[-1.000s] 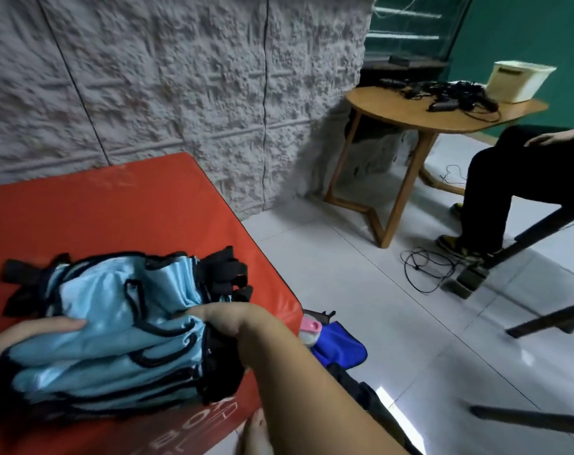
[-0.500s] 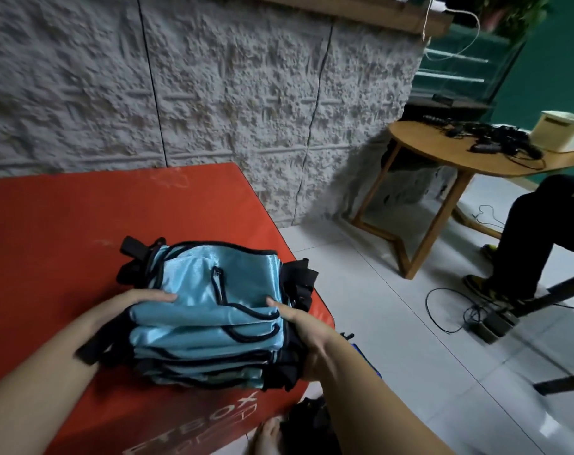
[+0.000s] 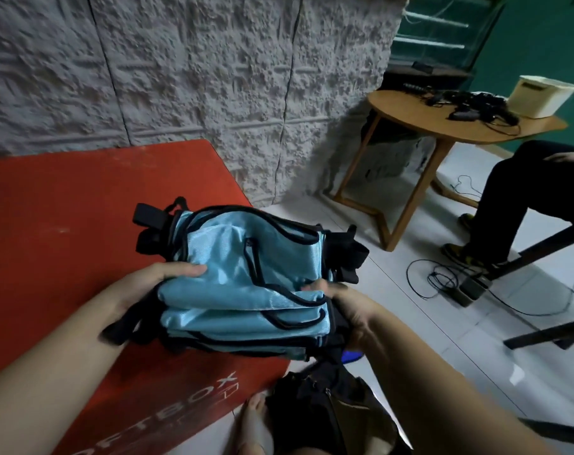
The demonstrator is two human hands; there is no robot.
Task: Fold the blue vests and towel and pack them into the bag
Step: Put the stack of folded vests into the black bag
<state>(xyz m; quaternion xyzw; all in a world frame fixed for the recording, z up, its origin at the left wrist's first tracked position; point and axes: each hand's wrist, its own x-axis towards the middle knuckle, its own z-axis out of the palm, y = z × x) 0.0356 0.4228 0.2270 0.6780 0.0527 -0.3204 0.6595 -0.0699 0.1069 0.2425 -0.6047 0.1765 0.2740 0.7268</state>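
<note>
Folded stack of blue vests (image 3: 246, 284) with black trim, lifted off the near corner of the red mat (image 3: 65, 198) and partly past its edge. Gripped from both ends: left hand (image 3: 141, 287) with thumb flat on top and fingers tucked beneath, pinching the stack; right hand (image 3: 341, 303) clamped on the opposite end, thumb on top, fingers curled under among black straps. Squeezed from two sides, probably so the layers stay aligned and do not slide apart in the carry. Held tilted toward the floor on the right, directly above the dark bag (image 3: 331, 412), likely ready for lowering in.

Bag only partly visible: mouth blurred, cut off by the right forearm and the bottom edge; cannot tell how wide it gapes or what lies inside. No towel clearly identifiable; a small bright blue patch (image 3: 351, 354) under the right hand, too hidden to name. Fingers of both hands beneath the stack out of sight. Number of vests in the stack unclear. White lettering on the mat's side cut off. Bare foot (image 3: 253, 425) just beside the bag. Seated person (image 3: 522, 192) by a round wooden table (image 3: 443, 126), mostly out of frame.
</note>
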